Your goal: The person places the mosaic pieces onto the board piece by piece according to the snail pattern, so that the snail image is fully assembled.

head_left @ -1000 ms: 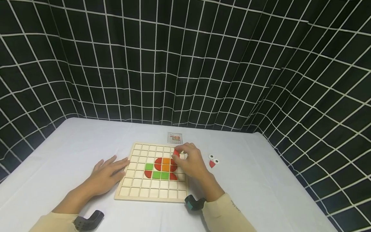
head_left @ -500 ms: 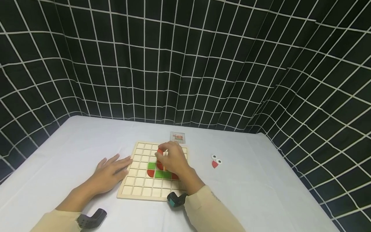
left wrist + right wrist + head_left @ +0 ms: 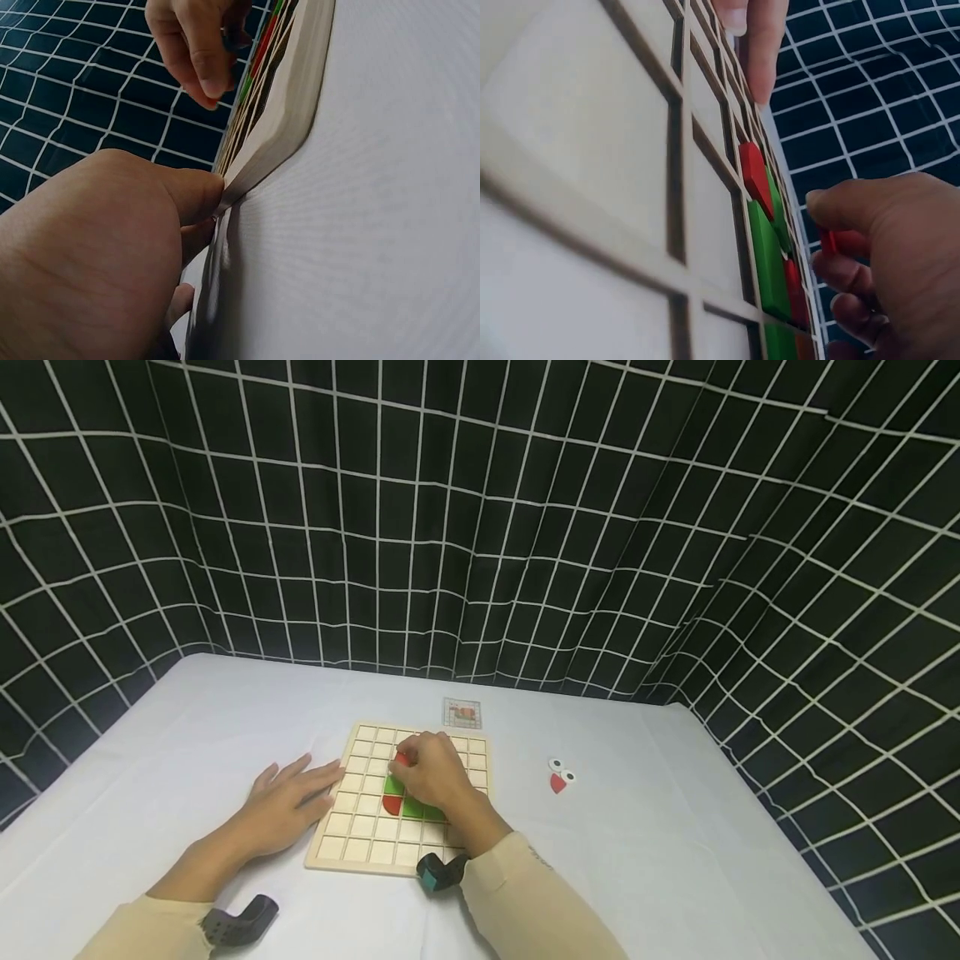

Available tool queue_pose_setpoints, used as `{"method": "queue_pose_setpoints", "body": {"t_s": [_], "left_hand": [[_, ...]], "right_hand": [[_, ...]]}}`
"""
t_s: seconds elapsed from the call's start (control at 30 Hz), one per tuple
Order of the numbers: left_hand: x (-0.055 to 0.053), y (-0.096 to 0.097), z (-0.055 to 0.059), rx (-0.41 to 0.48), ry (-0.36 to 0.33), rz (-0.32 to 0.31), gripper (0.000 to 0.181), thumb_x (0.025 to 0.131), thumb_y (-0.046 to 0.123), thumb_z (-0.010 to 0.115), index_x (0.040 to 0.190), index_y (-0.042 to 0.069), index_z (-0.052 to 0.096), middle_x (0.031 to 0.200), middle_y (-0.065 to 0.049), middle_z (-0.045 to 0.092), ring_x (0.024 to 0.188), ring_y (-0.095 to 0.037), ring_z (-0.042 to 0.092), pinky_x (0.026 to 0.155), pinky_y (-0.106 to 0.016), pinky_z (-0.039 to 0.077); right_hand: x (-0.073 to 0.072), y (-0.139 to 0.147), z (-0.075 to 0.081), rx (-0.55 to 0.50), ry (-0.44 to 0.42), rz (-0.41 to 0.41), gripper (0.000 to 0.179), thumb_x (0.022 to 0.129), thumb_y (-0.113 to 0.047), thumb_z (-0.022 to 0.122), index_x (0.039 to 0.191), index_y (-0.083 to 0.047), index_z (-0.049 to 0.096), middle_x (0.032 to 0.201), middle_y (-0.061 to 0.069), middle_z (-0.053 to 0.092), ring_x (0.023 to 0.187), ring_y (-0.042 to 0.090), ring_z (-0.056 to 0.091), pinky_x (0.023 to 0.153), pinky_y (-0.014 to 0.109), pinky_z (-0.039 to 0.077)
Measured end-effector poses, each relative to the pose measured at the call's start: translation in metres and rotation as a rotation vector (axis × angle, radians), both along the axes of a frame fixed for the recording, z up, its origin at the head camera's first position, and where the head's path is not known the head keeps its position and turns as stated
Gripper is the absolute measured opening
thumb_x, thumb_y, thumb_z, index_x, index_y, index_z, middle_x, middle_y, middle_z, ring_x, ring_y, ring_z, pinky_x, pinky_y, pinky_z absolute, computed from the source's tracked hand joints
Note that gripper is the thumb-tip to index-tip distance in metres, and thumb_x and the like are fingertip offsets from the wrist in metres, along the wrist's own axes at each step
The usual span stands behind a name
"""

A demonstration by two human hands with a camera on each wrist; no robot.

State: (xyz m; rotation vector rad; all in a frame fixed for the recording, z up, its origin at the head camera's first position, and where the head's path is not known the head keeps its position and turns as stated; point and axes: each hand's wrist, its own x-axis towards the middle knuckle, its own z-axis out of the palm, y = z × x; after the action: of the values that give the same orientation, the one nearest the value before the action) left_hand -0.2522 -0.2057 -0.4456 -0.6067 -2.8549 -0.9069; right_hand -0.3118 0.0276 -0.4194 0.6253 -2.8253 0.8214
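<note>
A wooden grid board (image 3: 360, 853) lies on the white table. My right hand (image 3: 441, 774) is over its middle, pinching a small red tile (image 3: 829, 242) between thumb and fingers, just above the board. Beneath and beside that hand sit a green square tile (image 3: 393, 785), a red rounded tile (image 3: 392, 805) and more green tiles (image 3: 414, 808) in the grid. The hand hides other tiles to the right. My left hand (image 3: 283, 810) rests on the table with fingers extended, and its thumb (image 3: 199, 191) and fingertips touch the board's left edge.
Behind the board lies a small picture card (image 3: 462, 713). To the right are two white round pieces with black dots, an upper one (image 3: 556, 764) and a lower one (image 3: 570, 777), beside a red tile (image 3: 558, 784). A black grid-patterned curtain (image 3: 420, 527) surrounds the table.
My right hand has moved left across the board with the red tile, from its upper right to above the green square. The left hand has stayed at the board's edge.
</note>
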Motion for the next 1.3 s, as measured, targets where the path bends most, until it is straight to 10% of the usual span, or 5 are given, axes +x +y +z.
{"method": "queue_pose_setpoints", "body": {"t_s": [0.27, 1.3], "left_hand": [[-0.0003, -0.0017, -0.0014, -0.001, -0.001, 0.005, 0.040, 0.099, 0.023, 0.053, 0.136, 0.007, 0.056, 0.144, -0.011, 0.046, 0.137, -0.046, 0.022, 0.107, -0.065, 0.000], [-0.0013, -0.0015, -0.0027, -0.001, -0.001, 0.010, 0.039, 0.099, 0.021, 0.053, 0.136, 0.007, 0.055, 0.144, -0.011, 0.046, 0.138, -0.045, 0.022, 0.108, -0.064, 0.000]], "right_hand": [[0.0005, -0.0049, -0.0042, 0.066, -0.004, -0.037, 0.023, 0.085, -0.027, 0.074, 0.104, -0.014, 0.075, 0.081, -0.009, 0.057, 0.084, 0.011, 0.050, 0.073, 0.026, 0.046], [0.0005, 0.0000, -0.0036, 0.042, 0.015, -0.042, 0.020, 0.087, -0.026, 0.067, 0.100, -0.013, 0.075, 0.076, -0.007, 0.051, 0.077, 0.013, 0.043, 0.063, 0.026, 0.039]]}}
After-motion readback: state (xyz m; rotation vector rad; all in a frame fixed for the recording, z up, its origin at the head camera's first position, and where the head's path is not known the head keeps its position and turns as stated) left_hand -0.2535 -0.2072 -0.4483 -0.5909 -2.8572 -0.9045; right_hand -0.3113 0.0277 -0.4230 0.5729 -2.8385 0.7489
